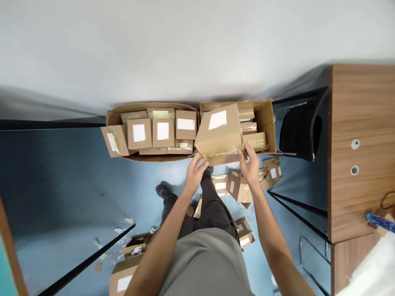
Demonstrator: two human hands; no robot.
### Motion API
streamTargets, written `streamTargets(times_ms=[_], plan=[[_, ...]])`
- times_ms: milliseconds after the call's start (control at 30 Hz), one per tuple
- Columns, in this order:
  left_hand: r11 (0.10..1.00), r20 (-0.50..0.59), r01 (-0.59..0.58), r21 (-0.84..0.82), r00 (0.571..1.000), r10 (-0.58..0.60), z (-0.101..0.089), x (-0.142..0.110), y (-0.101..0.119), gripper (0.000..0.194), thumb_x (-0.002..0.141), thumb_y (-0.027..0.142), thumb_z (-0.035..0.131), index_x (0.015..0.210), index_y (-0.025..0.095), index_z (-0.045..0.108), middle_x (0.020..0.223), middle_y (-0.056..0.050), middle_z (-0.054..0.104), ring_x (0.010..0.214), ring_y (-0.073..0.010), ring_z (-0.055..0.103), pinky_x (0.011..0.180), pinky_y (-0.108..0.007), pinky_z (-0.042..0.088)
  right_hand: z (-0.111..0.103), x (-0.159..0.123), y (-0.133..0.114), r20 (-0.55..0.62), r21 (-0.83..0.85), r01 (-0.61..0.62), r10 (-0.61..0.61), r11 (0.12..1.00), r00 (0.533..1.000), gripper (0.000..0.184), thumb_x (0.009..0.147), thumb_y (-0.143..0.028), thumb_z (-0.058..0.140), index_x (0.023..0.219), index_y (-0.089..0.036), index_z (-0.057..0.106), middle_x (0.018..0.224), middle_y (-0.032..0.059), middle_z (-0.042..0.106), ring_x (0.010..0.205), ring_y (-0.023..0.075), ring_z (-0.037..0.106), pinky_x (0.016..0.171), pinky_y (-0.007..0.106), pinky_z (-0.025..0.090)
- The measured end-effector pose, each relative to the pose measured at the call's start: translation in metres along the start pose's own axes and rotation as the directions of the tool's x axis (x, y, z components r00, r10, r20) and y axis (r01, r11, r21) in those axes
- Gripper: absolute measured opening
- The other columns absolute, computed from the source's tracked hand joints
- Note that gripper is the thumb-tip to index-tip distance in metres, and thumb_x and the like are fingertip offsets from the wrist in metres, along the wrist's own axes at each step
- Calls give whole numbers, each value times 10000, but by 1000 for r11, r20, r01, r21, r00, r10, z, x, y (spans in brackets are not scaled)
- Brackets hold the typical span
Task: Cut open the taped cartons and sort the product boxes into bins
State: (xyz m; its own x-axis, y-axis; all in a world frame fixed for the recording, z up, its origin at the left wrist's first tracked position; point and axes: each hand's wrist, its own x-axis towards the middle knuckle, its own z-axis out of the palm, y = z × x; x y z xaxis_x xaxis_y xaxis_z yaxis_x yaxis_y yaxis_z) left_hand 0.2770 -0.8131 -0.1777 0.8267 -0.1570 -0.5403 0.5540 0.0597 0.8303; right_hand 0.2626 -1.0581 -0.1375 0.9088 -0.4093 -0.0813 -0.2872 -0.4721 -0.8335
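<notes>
Here, head view: my left hand [195, 172] and right hand [250, 165] grasp tan cardboard box [219, 140] with white label [217, 119] by its near corners. Box sits slanted over open brown cardboard carton [268, 121]; whether touching, cannot tell. Just left, second brown open-topped carton [154, 106] holds small labelled boxes [139, 144].

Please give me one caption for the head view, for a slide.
Left hand and right hand hold a labelled box partly over an open carton of boxes.
</notes>
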Motion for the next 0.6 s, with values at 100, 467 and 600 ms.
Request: streamTargets(times_ms=[100,467,600], plan=[[994,-88,6,-109,996,-16,-52,-47,3,719,846,530,825,1479,208,705,1648,-187,658,1530,-356,643,1276,-504,527,27,-45,-51,73,57,-15,11,998,997,517,1047,-545,695,1473,-266,780,1566,118,750,1513,315,665,1340,496,467],[907,-682,-261,-330,730,-38,-333,-256,-18,700,811,538,882,1411,217,720,1578,-182,713,1517,-382,658,1268,-530,534,274,-214,-243,542,233,244,-334,941,771,420,1051,-463,695,1394,-282,856,1491,75,802,1467,283,724,1337,469,504],[853,-917,-455,-254,395,-62,-432,-330,-44,651,792,500,918,1357,224,749,1511,-167,741,1468,-372,690,1252,-523,558,385,-287,-302,697,339,392,-508,855,506,384,1059,-448,694,1344,-266,876,1465,97,815,1396,300,754,1270,496,571]])
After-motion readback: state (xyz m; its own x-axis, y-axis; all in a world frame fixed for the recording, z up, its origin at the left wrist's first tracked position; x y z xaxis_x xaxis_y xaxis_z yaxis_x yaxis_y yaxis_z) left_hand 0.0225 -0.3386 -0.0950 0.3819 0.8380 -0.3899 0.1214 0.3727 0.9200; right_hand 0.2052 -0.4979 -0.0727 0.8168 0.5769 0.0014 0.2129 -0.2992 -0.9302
